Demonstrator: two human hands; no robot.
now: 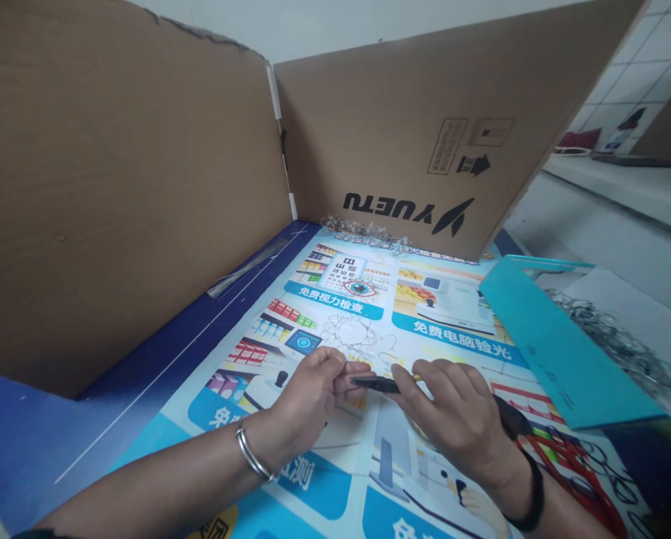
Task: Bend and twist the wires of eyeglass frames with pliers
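My right hand (453,408) is wrapped round a pair of pliers (376,383) with dark jaws and a trace of yellow at the handles. The jaws point left and reach the fingertips of my left hand (313,389). My left thumb and forefinger are pinched together; whatever lies between them is too small to make out. Just beyond my hands, a loose ring of thin wire (350,329) lies on the printed poster sheet (383,419).
Cardboard panels (392,142) stand at the left and back. Clear, shiny scraps (363,228) lie along the back panel's foot. At right, a teal box (560,352) holds a tangle of thin wire (610,329). Red and black looped items (583,471) lie at lower right.
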